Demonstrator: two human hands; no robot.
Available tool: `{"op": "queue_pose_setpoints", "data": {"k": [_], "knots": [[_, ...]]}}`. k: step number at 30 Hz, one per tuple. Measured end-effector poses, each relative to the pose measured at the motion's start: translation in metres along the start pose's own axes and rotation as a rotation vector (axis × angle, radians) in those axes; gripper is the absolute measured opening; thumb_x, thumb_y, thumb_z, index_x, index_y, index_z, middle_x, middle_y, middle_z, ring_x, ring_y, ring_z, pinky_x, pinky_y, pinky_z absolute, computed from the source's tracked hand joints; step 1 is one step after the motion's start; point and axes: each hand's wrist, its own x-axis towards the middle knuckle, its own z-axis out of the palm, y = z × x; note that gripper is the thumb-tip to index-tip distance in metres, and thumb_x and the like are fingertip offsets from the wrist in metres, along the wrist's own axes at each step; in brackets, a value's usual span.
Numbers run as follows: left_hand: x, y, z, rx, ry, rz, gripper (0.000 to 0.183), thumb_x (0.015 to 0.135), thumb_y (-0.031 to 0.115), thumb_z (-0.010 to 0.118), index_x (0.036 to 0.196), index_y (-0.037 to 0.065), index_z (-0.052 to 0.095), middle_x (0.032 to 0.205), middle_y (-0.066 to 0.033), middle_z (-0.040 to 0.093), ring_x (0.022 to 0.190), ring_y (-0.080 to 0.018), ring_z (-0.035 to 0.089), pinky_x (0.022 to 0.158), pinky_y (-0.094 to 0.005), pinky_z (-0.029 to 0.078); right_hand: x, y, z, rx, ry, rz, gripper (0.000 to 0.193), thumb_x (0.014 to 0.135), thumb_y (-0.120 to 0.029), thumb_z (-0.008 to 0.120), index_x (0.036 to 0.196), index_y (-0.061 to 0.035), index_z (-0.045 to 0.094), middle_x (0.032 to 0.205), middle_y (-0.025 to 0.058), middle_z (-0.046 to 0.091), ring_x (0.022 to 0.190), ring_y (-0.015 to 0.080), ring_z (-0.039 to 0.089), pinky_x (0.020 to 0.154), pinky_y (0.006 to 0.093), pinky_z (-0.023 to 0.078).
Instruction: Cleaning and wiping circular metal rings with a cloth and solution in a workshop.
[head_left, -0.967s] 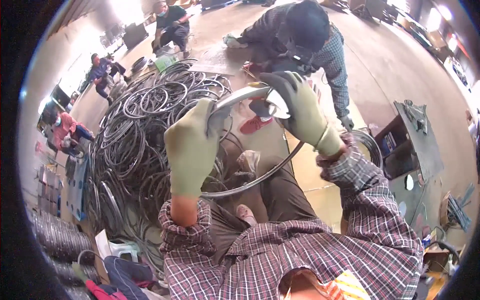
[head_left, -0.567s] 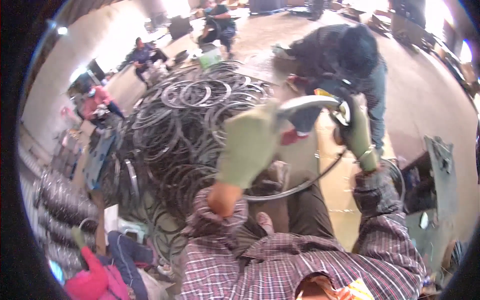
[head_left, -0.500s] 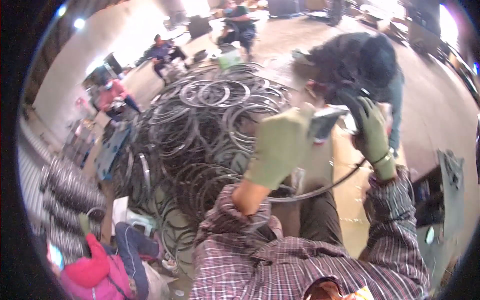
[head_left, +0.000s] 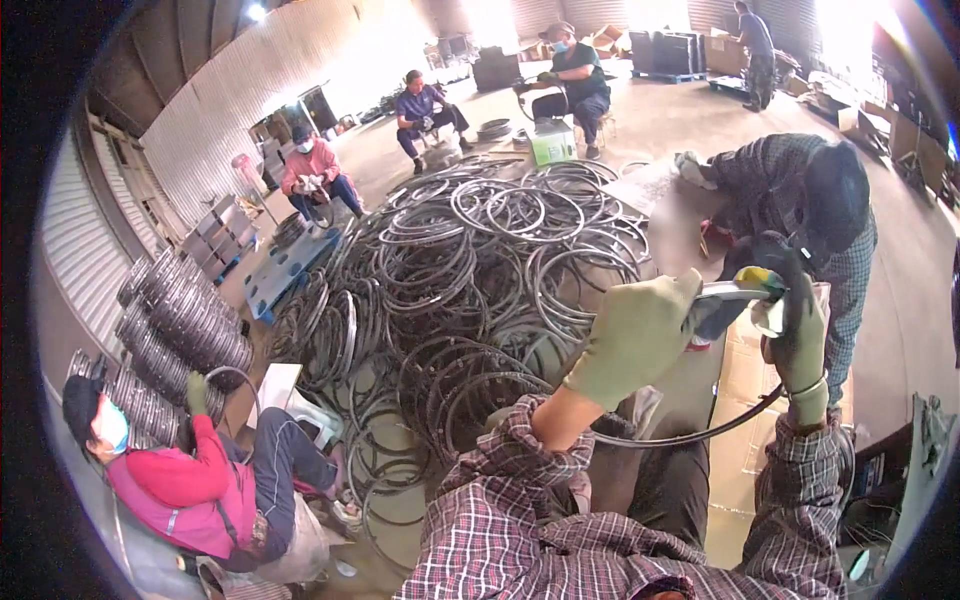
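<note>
A dark, round bicycle-type rim (head_left: 690, 439) is held up in front of my chest. My left hand (head_left: 640, 330), in a pale green glove, is closed on its far edge. My right hand (head_left: 803, 325), in a green glove with dark fingers, is closed round the same rim at the right. Between them, a bare grey stretch of the rim shows, with a small yellow and green patch (head_left: 758, 277) beside my right fingers. A dark piece hangs under my left fingertips; I cannot make out what it is.
A large heap of loose rims (head_left: 470, 250) spreads ahead and left, near a blue pallet (head_left: 285, 270). Stacked rims (head_left: 185, 315) stand farther left. A co-worker (head_left: 800, 200) bends close beyond my right hand; another in pink (head_left: 185, 470) sits at lower left. Cardboard (head_left: 735, 440) lies below.
The view has turned, so the heap and co-workers sit lower and farther right in it. Both my hands stay closed on the rim, and its grey far edge now shows between them.
</note>
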Motion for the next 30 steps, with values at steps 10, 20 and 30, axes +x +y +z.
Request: {"op": "queue_pose_setpoints", "data": {"k": [10,20,30], "knots": [[-0.009,-0.006,-0.009,0.007,0.022,0.001,0.025,0.089,0.032,0.063,0.088,0.008,0.057,0.071,-0.0145,0.061,0.064,-0.0355,0.063,0.054,-0.0450,0.048,-0.120,0.081,0.027,0.623,0.188,0.754,0.033,0.088,-0.008,0.059,0.120,0.0015,0.057,0.110,0.0042,0.060,0.100,0.0113,0.057,0.088,0.0254,0.046],[-0.017,-0.002,-0.015,-0.004,0.014,-0.096,0.020,0.087,0.025,0.064,0.089,0.007,0.056,0.074,-0.0160,0.061,0.070,-0.0374,0.064,0.058,-0.0464,0.048,-0.090,0.065,0.023,0.650,0.177,0.687,0.032,0.091,-0.020,0.062,0.113,0.0020,0.055,0.100,0.0099,0.060,0.091,0.0196,0.059,0.080,0.0331,0.049],[-0.015,0.013,-0.019,-0.072,-0.007,-0.053,0.022,0.088,0.028,0.063,0.090,0.007,0.057,0.075,-0.0162,0.062,0.070,-0.0372,0.064,0.059,-0.0461,0.049,-0.011,-0.029,-0.009,0.131,0.158,0.273,0.032,0.078,-0.004,0.074,0.105,-0.0030,0.057,0.091,0.0094,0.063,0.083,0.0173,0.060,0.075,0.0303,0.050]]}}
